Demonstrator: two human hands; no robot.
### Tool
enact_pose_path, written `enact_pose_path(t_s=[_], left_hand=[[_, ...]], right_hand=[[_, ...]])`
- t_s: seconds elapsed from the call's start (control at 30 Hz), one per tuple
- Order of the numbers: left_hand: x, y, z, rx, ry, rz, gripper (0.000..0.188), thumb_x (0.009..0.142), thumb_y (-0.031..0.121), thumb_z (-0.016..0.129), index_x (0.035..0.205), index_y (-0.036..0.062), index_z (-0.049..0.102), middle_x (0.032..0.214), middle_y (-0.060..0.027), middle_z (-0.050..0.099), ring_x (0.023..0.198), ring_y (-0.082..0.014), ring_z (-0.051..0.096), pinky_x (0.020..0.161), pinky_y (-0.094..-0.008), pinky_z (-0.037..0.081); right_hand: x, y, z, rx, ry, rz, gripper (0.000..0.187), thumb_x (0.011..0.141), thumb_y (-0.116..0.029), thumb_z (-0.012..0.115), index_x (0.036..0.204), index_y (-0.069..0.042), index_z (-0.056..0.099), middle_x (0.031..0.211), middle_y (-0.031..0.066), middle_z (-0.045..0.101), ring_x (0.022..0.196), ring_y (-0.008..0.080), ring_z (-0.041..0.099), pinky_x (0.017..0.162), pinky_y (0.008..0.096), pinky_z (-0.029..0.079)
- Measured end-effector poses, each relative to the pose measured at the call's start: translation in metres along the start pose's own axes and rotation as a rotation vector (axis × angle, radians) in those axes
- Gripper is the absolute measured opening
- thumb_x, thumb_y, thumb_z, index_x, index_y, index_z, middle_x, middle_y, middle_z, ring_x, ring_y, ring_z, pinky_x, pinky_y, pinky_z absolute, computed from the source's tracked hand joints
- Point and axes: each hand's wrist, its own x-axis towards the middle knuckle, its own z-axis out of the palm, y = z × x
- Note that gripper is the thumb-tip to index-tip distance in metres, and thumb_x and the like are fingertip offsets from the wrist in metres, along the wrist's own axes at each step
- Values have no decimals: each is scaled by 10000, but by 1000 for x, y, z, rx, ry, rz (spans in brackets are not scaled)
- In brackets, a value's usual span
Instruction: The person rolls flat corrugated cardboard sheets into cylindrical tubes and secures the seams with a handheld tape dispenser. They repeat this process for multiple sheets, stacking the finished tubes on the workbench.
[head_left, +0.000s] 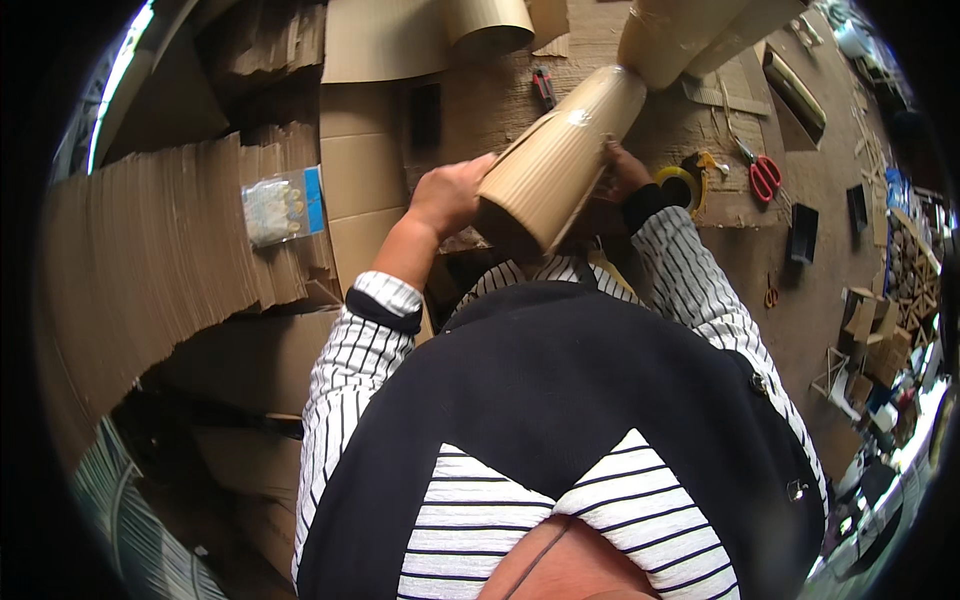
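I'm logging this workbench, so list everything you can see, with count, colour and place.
Corrugated cardboard roll: one, tan, held between both hands at centre.
Other cardboard rolls: at least two, tan, top right.
Flat cardboard sheets: a large stack, brown, left.
Plastic packet: one, clear with a blue edge, on the sheets.
Scissors: one pair, red handles, right of the roll.
Tape roll: one, yellow, by the right wrist.
Utility knife: one, red and black, top centre.
Cardboard scraps: many, brown, far right.
Left hand: on the roll's left side.
Right hand: on its right side, partly hidden.
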Motion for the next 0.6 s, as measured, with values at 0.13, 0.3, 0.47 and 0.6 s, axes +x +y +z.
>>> enact_pose_path(t_s=[0.13, 0.3, 0.47, 0.6], left_hand=[[19, 42, -32, 81, 42, 34, 291, 854, 184, 576, 1126, 101, 636, 987, -151, 698, 884, -342, 676, 769, -415, 549], [33, 86, -53, 171, 36, 16, 223, 849, 197, 593, 1047, 107, 643, 910, -158, 693, 845, -354, 672, 738, -426, 548], [18, 96, -60, 175, 42, 5, 287, 862, 164, 587, 1117, 44, 643, 1033, -185, 686, 935, -351, 669, 817, -413, 544], [10, 110, -54, 102, 116, 40, 323, 893, 176, 599, 1165, 6, 631, 1086, -209, 675, 987, -359, 661, 867, -397, 540]], right_hand=[[-21, -32, -3, -80, -32, 52, 840, 831, -670, 599, 1460, -194, 309, 1433, 224, 369, 1228, 403, 484, 972, 578, 456], [-27, -55, -24, -140, -54, 108, 782, 839, -663, 598, 1435, -223, 349, 1374, 208, 450, 1119, 375, 569, 874, 533, 526], [-45, -56, -75, -408, 69, -101, 605, 892, -552, 593, 1308, -124, 500, 1091, 150, 652, 805, 262, 681, 668, 416, 559], [-26, -29, -199, -956, 806, -454, 562, 852, -463, 646, 1237, -58, 589, 1131, 220, 649, 1041, 320, 652, 863, 435, 521]])
